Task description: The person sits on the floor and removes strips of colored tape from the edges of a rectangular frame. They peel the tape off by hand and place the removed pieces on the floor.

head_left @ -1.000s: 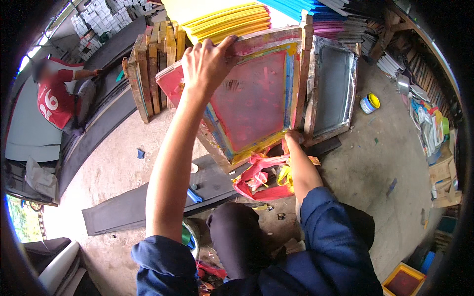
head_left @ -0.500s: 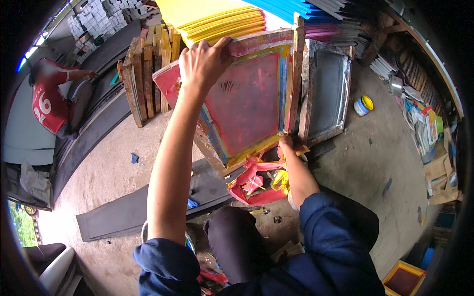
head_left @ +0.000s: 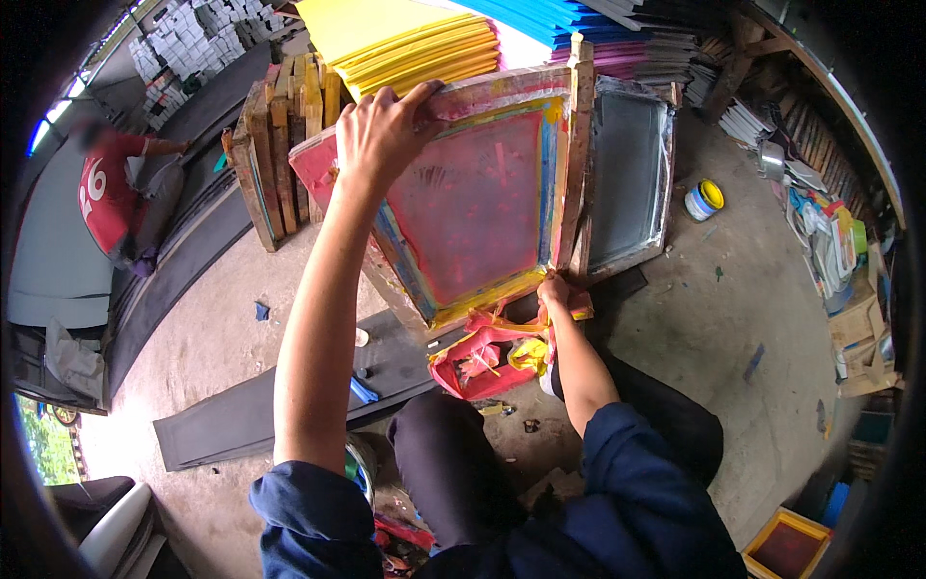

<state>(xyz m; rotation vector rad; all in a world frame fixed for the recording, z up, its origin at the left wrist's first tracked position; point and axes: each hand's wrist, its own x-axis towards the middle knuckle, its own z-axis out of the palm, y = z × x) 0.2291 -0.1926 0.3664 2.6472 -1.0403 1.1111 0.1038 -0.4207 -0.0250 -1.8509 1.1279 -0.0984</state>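
Observation:
In front of me a screen-printing frame (head_left: 477, 203) stands tilted, its wooden sides stained and its mesh reddish, with coloured tape around the inner edge. My left hand (head_left: 381, 140) is closed over its top bar, fingers on the far side and thumb along the edge. At the lower right corner, my right hand (head_left: 555, 292) is closed, fingers pressed together at the frame. Ink-stained tape (head_left: 463, 372), red and yellow, hangs in a crumpled loop from around that hand, below the bottom bar. The fingertips are partly hidden.
A second frame (head_left: 627, 179) with grey mesh leans at the right; more wooden frames (head_left: 280, 145) stand at the left. Yellow sheets (head_left: 405, 48) are stacked behind. A yellow-and-blue tin (head_left: 704, 200) sits on the floor. A person in red (head_left: 111, 193) works at far left.
The view has shifted slightly, and both hands and the frame appear a little further left. Both hands keep their holds. The crumpled tape loop has changed shape somewhat. The person at left has shifted.

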